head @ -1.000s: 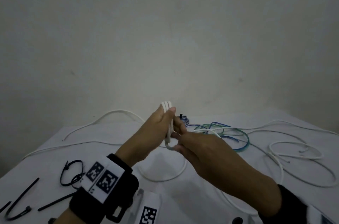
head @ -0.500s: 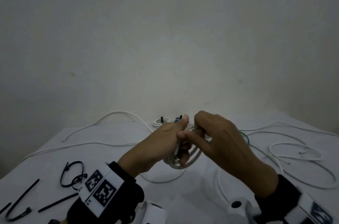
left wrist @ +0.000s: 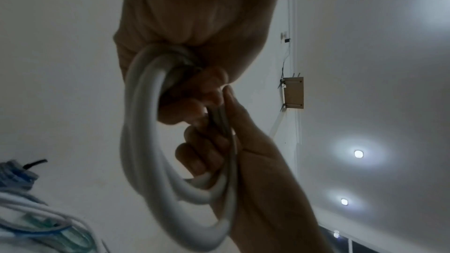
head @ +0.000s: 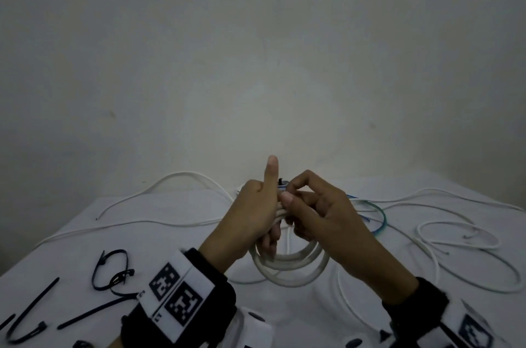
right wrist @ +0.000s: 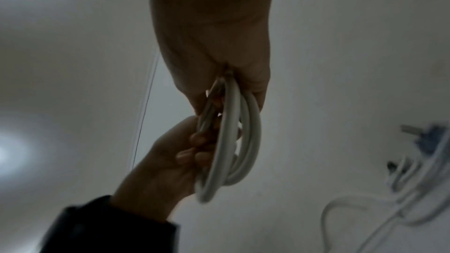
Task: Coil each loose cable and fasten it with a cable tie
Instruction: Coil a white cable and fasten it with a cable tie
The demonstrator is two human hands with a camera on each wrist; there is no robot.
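White-covered table [head: 176,236] against a bare wall, black cable ties [head: 112,270] at 8 o'clock, loose white cables [head: 461,236] at 3 o'clock, left hand [head: 256,214] and right hand [head: 321,214] both clasping the white cable coil [head: 290,268] above the table's middle — left thumb raised, left wrist view alone showing ceiling lights [left wrist: 358,153].

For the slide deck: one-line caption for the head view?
Both hands, left hand and right hand, hold a white cable coil above the table, black cable ties lying nearby.

Loose cables [head: 466,236] clutter right; cable ties [head: 112,270] left.
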